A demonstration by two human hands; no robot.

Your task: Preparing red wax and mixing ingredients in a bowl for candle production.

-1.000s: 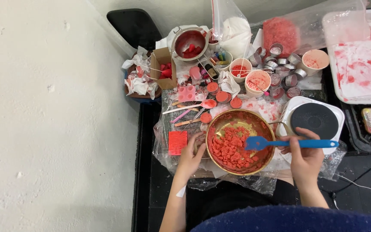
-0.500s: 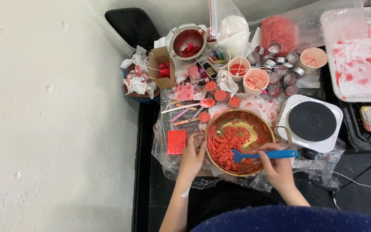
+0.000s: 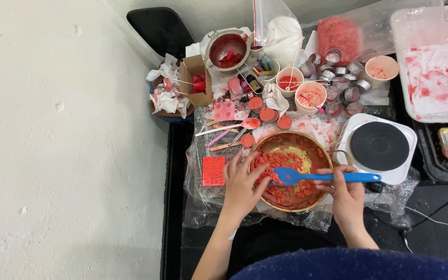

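change: blue spatula (image 3: 317, 177) has swung left since a second ago; blade was near the bowl's right side, now sits mid-bowl against the left fingers.
meaning: red wax chunks (image 3: 281, 176) are being pushed toward the near-left side; stirring or gathering looks underway, not finished.
right hand (image 3: 344, 193): closed around the spatula handle, just right of the bowl.
left hand (image 3: 240, 181): open, fingers spread over the rim of the gold bowl (image 3: 307, 142), touching the chunks.
bowl place: on crinkled plastic sheet (image 3: 203, 189), just left of the white hotplate (image 3: 377, 148).
hidden: bowl's near-left rim is under the left hand; the palm probably steadies it, hard to tell.
cut off: white tray (image 3: 436, 67) runs out of frame at right.
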